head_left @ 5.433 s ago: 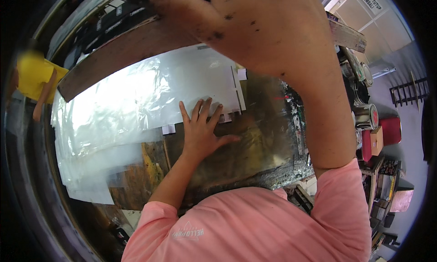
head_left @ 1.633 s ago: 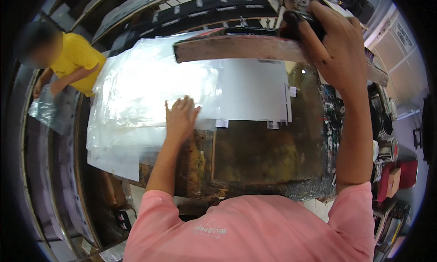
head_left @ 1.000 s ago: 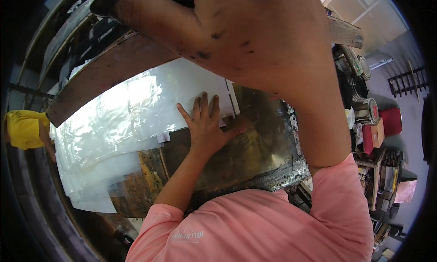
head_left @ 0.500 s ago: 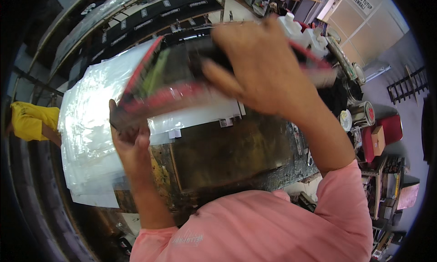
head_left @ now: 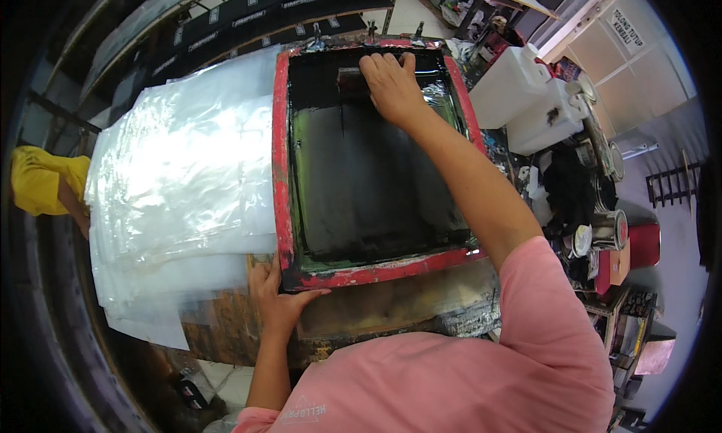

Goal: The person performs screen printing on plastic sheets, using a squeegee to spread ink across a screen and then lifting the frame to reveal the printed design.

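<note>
Since that red-framed printing screen looks stiff but ink-slick, grab bare frame: left hand grips lower-left corner, right hand clutches the squeegee up top.

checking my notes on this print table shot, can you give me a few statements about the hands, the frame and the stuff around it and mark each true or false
1. The red-edged screen frame lies flat on the table. True.
2. The left hand rests in the middle of the dark mesh. False: it grips the frame's near left corner.
3. The right hand is at the far end of the frame, on a tool lying there. True.
4. The stack of clear plastic sheets lies to the right of the frame. False: it lies to its left.
5. White plastic jugs stand to the right of the frame. True.
</note>
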Demonstrator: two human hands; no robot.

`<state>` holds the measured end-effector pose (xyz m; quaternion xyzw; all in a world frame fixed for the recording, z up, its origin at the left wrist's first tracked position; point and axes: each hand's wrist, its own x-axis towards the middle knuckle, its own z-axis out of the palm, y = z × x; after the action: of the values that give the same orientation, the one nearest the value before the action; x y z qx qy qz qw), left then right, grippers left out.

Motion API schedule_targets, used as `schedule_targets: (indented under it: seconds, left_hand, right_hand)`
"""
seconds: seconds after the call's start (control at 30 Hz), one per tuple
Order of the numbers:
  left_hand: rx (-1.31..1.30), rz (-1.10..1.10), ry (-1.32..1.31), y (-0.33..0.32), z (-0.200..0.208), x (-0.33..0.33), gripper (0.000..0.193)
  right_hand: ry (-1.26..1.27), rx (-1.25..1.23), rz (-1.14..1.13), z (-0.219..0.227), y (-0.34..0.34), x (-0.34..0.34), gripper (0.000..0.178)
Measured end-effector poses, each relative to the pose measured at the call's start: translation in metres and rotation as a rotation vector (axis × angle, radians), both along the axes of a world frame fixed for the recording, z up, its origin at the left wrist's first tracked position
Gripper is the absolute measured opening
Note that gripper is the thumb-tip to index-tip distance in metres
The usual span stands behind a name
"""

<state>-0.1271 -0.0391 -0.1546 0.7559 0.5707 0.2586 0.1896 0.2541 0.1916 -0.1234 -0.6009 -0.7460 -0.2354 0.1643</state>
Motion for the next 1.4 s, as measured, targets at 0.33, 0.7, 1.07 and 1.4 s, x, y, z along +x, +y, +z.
schedule_targets:
  seconds: [0.33,0.7,1.07,1.4]
  left_hand:
    - [0.049,-0.034,-0.015,0.001,-0.007,-0.004,0.111]
    - [0.054,-0.006,-0.127,0.000,-0.001,0.002,0.102]
    - [0.279,-0.178,-0.770,0.062,0.040,0.014,0.091]
    - [0.253,0.005,0.020,0.090,0.046,0.050,0.081]
  right_hand:
    - [-0.028,-0.086,-0.007,-0.001,-0.077,-0.034,0.020]
    - [0.069,-0.332,0.018,0.035,-0.243,-0.086,0.025]
    - [0.114,0.087,0.042,0.204,-0.218,-0.088,0.045]
    - [0.129,0.032,0.110,0.263,-0.169,-0.062,0.038]
